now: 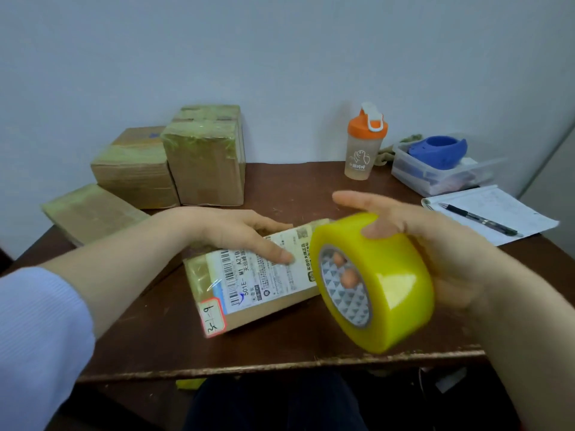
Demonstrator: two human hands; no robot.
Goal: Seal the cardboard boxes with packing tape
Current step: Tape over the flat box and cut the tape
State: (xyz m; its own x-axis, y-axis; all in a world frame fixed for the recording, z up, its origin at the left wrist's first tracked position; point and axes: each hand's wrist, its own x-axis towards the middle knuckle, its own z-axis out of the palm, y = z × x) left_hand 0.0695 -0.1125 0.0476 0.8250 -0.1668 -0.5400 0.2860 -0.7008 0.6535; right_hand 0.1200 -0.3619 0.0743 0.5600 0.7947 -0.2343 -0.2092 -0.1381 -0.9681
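A flat cardboard box (249, 309) with a white shipping label and a red-edged sticker lies on the dark brown table (155, 346). My left hand (236, 234) lies flat on its top, fingers straight, pressing it down. My right hand (435, 241) holds a large roll of yellow packing tape (389, 290) just right of the box, above the table's front edge. Fingers of that hand reach through the roll's core, with the thumb stretched out over the roll.
Several taped cardboard boxes (205, 166) are stacked at the table's back left against the wall. At the back right stand an orange-lidded shaker bottle (362, 150) and a clear plastic bin (441, 175) holding a blue tape dispenser. A notepad with a pen (479, 219) lies on the right.
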